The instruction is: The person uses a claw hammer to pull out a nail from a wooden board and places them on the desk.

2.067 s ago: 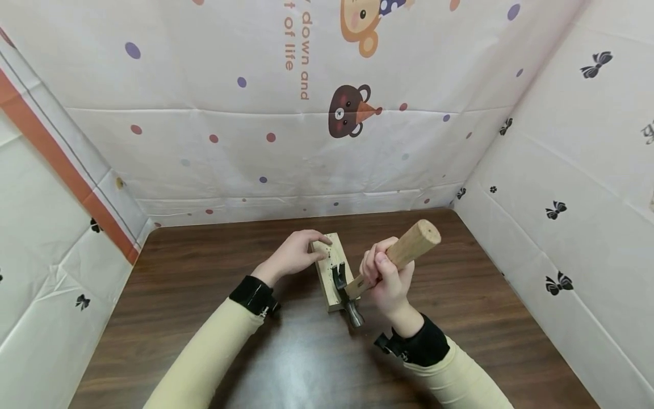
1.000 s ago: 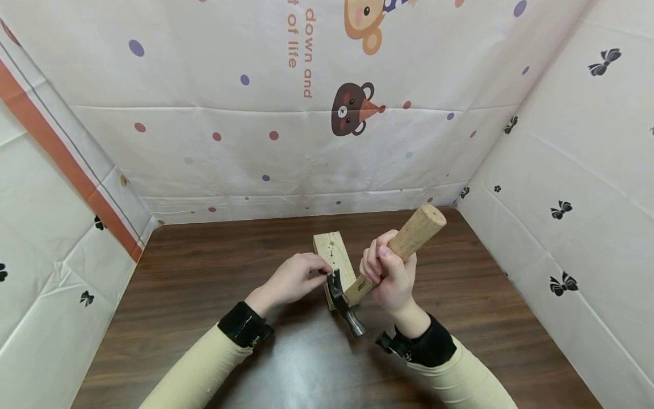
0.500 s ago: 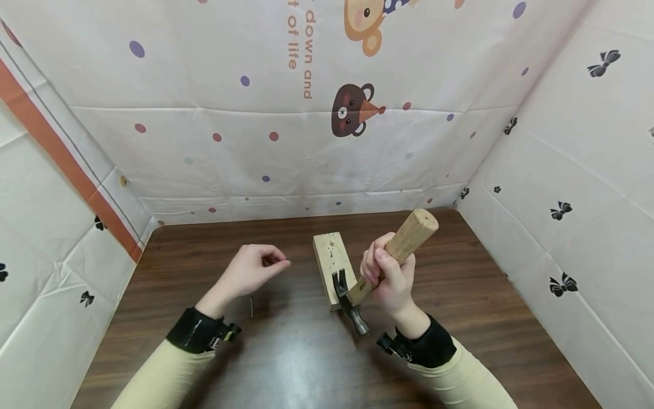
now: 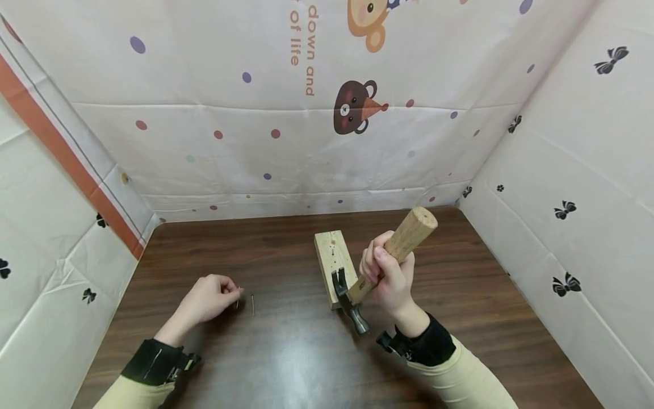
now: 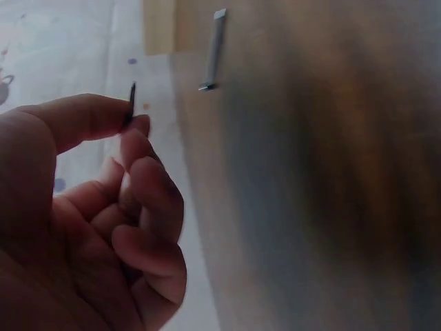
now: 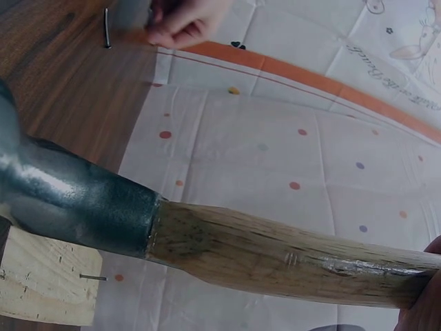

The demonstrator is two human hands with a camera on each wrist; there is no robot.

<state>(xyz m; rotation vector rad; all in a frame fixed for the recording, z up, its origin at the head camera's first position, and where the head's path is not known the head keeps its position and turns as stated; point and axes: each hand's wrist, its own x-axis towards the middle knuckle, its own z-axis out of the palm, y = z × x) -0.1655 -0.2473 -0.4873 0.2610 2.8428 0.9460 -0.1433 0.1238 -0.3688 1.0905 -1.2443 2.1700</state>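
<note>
My left hand point(image 4: 208, 298) pinches a nail point(image 5: 133, 98) between thumb and fingertip, low over the left part of the table; the other fingers curl in. Another nail point(image 4: 252, 305) lies just to its right. My right hand point(image 4: 389, 278) grips the wooden handle of a claw hammer point(image 4: 351, 307), with the handle's butt pointing up and right. The hammer's dark head hangs over the near end of a pale wooden block point(image 4: 327, 257), partly covering it. From the block's face stands a nail point(image 6: 93, 277), seen in the right wrist view, with small dark holes around it.
The dark brown wooden table point(image 4: 286, 341) ends at a back wall point(image 4: 286, 153) hung with printed white sheeting. Similar sheets close off the left and right sides. Black bands point(image 4: 155, 362) are worn on both wrists.
My left hand has left the block, moved left and toward me, and now pinches a nail. The lying nail came into view. The right hand and hammer stay nearly in place.
</note>
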